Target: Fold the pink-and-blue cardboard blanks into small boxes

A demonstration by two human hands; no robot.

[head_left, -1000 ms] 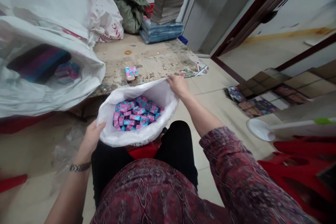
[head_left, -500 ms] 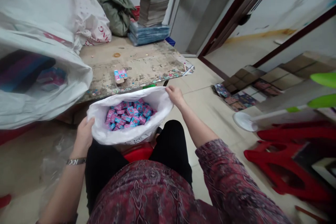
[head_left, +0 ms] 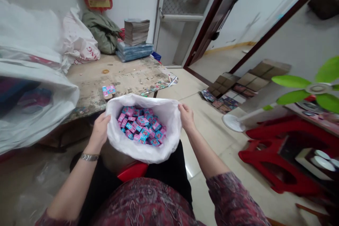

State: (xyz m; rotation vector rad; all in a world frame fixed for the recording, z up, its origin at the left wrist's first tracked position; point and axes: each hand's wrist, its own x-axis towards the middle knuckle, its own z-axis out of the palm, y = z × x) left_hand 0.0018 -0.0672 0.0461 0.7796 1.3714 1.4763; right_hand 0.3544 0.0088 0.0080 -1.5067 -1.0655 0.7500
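A white woven-plastic sack [head_left: 143, 157] stands open-mouthed in front of the seated person, at twelve o'clock from the body, with a heap of small pink-and-blue cardboard boxes [head_left: 143, 122] inside. Its mouth is a wide oval, the long axis running roughly nine to three. The left hand [head_left: 100, 129] has its grip closed on the rim at nine o'clock; the right hand [head_left: 186, 114] pinches the rim just short of three. Neither is nearer: both touch the sack, with the boxes between and below them.

Just beyond the rim, between ten and eleven, one pink-and-blue box with an open end [head_left: 108, 91] sits on the paint-stained wooden worktop [head_left: 127, 76]. Whether the sack touches the worktop's edge cannot be told.

A bulging white sack [head_left: 53, 127] lies toward nine, and a stack of greyish sheets [head_left: 136, 32] rises at twelve. Across the pale tiled floor [head_left: 203, 141], tied brown cartons [head_left: 265, 74] stand toward two, red plastic stools [head_left: 270, 162] between three and four.
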